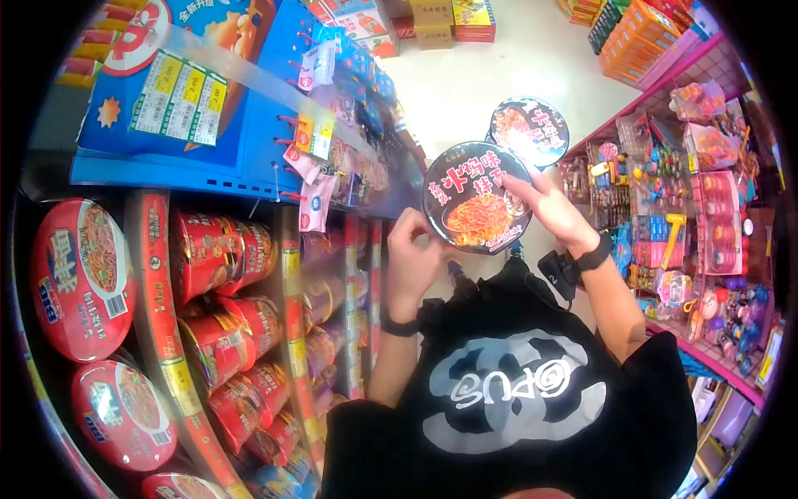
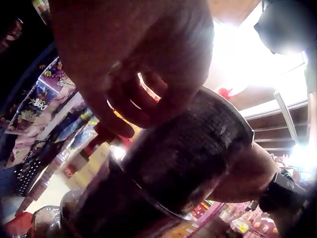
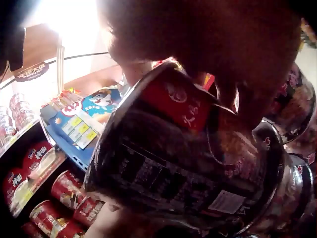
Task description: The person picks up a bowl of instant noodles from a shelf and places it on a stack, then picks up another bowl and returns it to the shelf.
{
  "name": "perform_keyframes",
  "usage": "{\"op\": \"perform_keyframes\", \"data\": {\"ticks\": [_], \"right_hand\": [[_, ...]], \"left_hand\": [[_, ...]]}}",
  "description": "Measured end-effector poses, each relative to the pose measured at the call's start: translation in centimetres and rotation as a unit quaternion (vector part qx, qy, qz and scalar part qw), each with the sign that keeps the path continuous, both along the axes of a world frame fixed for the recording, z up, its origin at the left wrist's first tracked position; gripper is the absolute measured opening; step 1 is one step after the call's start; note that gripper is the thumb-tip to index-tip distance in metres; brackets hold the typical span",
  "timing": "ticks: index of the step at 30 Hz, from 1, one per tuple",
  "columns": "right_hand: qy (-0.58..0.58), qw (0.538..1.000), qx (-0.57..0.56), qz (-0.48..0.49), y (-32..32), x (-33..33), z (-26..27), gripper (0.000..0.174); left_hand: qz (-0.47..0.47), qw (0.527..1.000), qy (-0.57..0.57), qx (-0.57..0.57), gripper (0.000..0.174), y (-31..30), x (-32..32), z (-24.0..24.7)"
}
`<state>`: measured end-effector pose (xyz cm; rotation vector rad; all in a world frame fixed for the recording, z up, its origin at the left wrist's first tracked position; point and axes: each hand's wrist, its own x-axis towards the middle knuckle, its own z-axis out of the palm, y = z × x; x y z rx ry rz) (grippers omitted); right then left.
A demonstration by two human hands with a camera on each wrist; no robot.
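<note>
A round instant noodle cup (image 1: pixel 476 197) with a black lid, red lettering and a picture of noodles is held in front of the chest. My right hand (image 1: pixel 550 209) grips it from the right, fingers lying over the lid's edge. On the left, my left hand (image 1: pixel 413 259) has its fingers curled at the cup's edge, thumb and forefinger forming a loop. Just beyond is a second noodle cup (image 1: pixel 532 130) with a matching lid, partly covered by the first. The right wrist view shows the dark printed side of the held cup (image 3: pixel 163 163), with shiny creases.
Shelves on the left hold red noodle tubs (image 1: pixel 218 337) and large red-lidded bowls (image 1: pixel 83 279). Above them is a blue display box (image 1: pixel 187 100) with price tags. Small packets (image 1: pixel 316 154) hang from hooks. A pink rack (image 1: pixel 673 216) of toys stands on the right, beside the pale aisle floor (image 1: pixel 524 58).
</note>
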<state>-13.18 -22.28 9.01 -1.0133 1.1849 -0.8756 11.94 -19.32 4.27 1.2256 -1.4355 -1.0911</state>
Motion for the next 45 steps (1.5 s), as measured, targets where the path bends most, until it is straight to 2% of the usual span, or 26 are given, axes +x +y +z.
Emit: {"op": "perform_keyframes", "data": {"ticks": [2, 4, 7, 12, 16, 19, 20, 23, 25, 27, 29, 33, 36, 39, 40, 41, 44, 45], "right_hand": [[0.013, 1.0, -0.011, 0.003, 0.1, -0.8, 0.8, 0.059], [0.019, 0.999, -0.036, 0.033, -0.1, -1.9, 0.0, 0.064], [0.024, 0.996, -0.088, 0.024, 0.4, -3.3, 0.7, 0.063], [-0.017, 0.998, -0.06, 0.015, 0.4, -5.8, 2.0, 0.057], [0.018, 0.998, -0.065, -0.009, 0.7, -7.7, 4.3, 0.051], [0.048, 0.983, -0.176, 0.021, 0.8, -9.5, 5.5, 0.045], [0.061, 0.98, -0.187, 0.028, 0.8, -9.9, 6.0, 0.04], [0.052, 0.974, -0.182, 0.121, 0.8, -10.8, 6.7, 0.037], [0.005, 0.957, -0.193, 0.218, 0.1, -9.9, 6.9, 0.038], [-0.041, 0.942, -0.17, 0.287, 0.5, -7.7, 7.6, 0.039], [-0.069, 0.913, -0.153, 0.373, 0.5, -5.4, 7.0, 0.048], [-0.004, 0.857, -0.196, 0.477, 3.0, -1.1, 5.3, 0.057], [-0.019, 0.825, -0.207, 0.526, 6.8, 1.7, 4.7, 0.056], [-0.002, 0.787, -0.219, 0.577, 11.5, 4.5, 4.5, 0.055], [0.047, 0.77, -0.244, 0.588, 13.3, 5.7, 5.1, 0.054], [0.045, 0.765, -0.218, 0.605, 15.1, 6.8, 5.7, 0.052], [0.015, 0.72, -0.267, 0.64, 20.4, 10.4, 5.9, 0.049], [0.006, 0.716, -0.242, 0.655, 21.9, 11.5, 5.4, 0.049]], "left_hand": [[0.032, 0.999, 0.033, -0.014, 0.022, 0.4, -0.2, -1.0], [0.065, 0.997, 0.014, -0.03, 0.023, 0.9, -0.1, -1.4], [0.127, 0.991, 0.044, -0.016, 0.023, 1.9, -0.6, -1.4], [0.212, 0.977, 0.035, -0.006, 0.022, 3.4, -0.9, -1.6], [0.278, 0.961, 0.002, 0.001, 0.017, 4.8, -1.3, -2.3], [0.317, 0.948, 0.013, 0.01, 0.016, 6.2, -2.4, -2.1], [0.322, 0.947, -0.019, 0.004, 0.017, 6.9, -2.8, -1.8], [0.375, 0.925, -0.044, 0.036, 0.018, 10.4, -3.8, -3.0], [0.416, 0.904, -0.096, 0.022, 0.017, 12.7, -4.9, -3.2], [0.487, 0.87, -0.074, 0.019, 0.014, 16.1, -6.6, -3.0], [0.528, 0.847, -0.047, 0.027, 0.014, 18.0, -7.4, -3.2], [0.59, 0.807, 0.015, 0.004, 0.014, 22.9, -8.1, -3.6], [0.625, 0.78, 0.017, -0.026, 0.014, 27.6, -7.6, -3.9], [0.656, 0.755, 0.007, -0.003, 0.013, 33.4, -7.0, -2.9], [0.67, 0.742, 0.007, -0.012, 0.013, 35.4, -6.8, -3.4], [0.681, 0.732, 0.002, -0.008, 0.013, 37.4, -6.7, -4.0], [0.713, 0.701, 0.015, -0.015, 0.012, 43.9, -5.6, -5.6], [0.719, 0.695, 0.007, -0.006, 0.011, 46.2, -5.7, -5.7]]}}
